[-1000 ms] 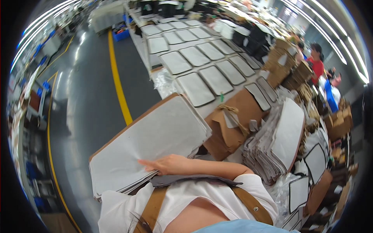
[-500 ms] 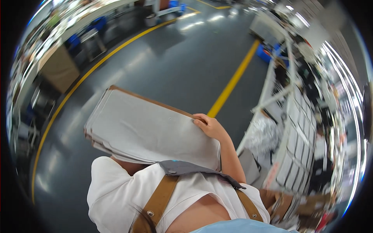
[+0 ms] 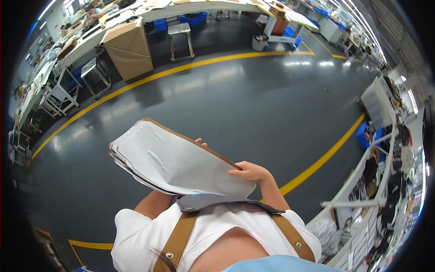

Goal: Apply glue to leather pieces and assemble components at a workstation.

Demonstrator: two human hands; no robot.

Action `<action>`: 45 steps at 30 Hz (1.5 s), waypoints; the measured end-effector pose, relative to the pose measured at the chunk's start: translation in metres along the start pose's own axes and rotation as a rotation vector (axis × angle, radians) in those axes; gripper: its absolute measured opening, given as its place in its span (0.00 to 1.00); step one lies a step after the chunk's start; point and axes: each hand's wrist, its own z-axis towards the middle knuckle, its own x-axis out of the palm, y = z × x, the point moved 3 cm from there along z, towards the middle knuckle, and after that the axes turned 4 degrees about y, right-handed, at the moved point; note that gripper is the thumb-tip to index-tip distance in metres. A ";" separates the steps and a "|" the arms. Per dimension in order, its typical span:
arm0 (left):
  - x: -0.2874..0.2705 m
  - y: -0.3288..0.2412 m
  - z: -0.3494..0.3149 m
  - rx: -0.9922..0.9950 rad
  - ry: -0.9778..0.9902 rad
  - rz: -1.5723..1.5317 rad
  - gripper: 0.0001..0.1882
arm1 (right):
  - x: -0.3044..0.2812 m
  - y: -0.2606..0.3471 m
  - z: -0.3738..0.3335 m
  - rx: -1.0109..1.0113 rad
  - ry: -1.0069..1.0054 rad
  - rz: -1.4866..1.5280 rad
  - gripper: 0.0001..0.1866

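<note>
A stack of large sheets (image 3: 176, 158), pale grey on top with brown edges, is carried in front of my chest. Its layers fan out at the left end, and I cannot make out the material. My right hand (image 3: 249, 171) grips the far edge near the right end, thumb on the top sheet and fingers passing below. My left forearm runs under the stack. Only fingertips of my left hand (image 3: 201, 142) show past the far edge, holding it from beneath; the palm is hidden.
Grey floor (image 3: 226, 104) with yellow lines lies ahead. Along the far left stand a long worktable (image 3: 149, 17), a brown box (image 3: 128, 50), a metal stool (image 3: 180, 38) and a bucket (image 3: 260, 42). A white rack (image 3: 358, 204) with goods stands close on the right.
The view has swung to the right, bringing more of the far workshop into sight. Fingertips of my left hand now show beyond the stack's far edge. My right hand keeps its grip.
</note>
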 end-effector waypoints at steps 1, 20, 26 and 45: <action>0.004 -0.003 0.014 0.024 0.004 0.014 0.34 | -0.017 0.001 0.012 -0.030 0.058 0.020 0.23; -0.108 -0.304 0.141 0.452 -0.390 0.212 0.31 | -0.232 0.254 0.329 -0.152 0.404 -0.803 0.19; -0.142 -0.424 0.187 0.295 -0.656 0.387 0.32 | -0.294 0.321 0.376 -0.069 0.150 -0.942 0.18; -0.181 -0.599 0.558 -0.039 -0.138 1.800 0.40 | -0.437 0.509 0.697 -0.431 0.235 -1.631 0.09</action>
